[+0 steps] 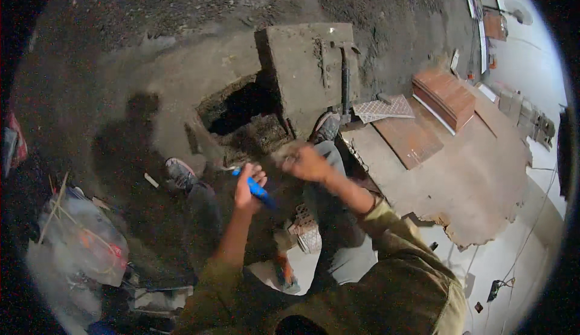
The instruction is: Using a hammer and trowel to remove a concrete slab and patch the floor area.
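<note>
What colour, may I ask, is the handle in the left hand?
The handle in the left hand is blue, clearest in the head view.

Left hand [244, 193] curls its fingers [258, 173]; blurred right hand [307, 164] perhaps half-curled.

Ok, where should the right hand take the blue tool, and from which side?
Probably by the lower end of the blue tool, coming from the right: the left hand covers its middle, while that end slants out free toward the right hand's side. Blur hides its exact shape.
</note>
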